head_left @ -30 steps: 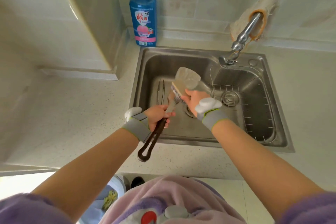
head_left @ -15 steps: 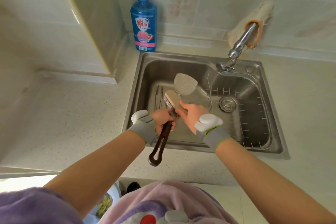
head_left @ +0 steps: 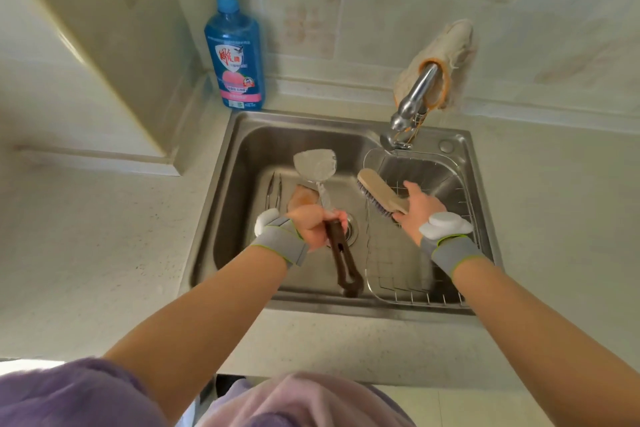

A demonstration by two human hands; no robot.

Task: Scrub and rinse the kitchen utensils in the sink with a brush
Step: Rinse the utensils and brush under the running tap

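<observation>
Left hand [head_left: 313, 224]: clenched round the spatula's [head_left: 317, 165] dark handle — blade raised over the middle of the sink [head_left: 242, 184].
Right hand [head_left: 417, 211]: fingers curled on the near end of the brush [head_left: 379, 192], bristles down, above the wire rack [head_left: 398, 274] — apart from the spatula.
Tongs [head_left: 274, 189]: on the sink floor, left side.
Soap bottle [head_left: 235, 55]: upright on the bench [head_left: 104, 236].

Over sink [head_left: 242, 163], spatula [head_left: 317, 165] (left of brush [head_left: 381, 192])

Blue soap bottle [head_left: 234, 55], steel-grey sink [head_left: 221, 191]
</observation>
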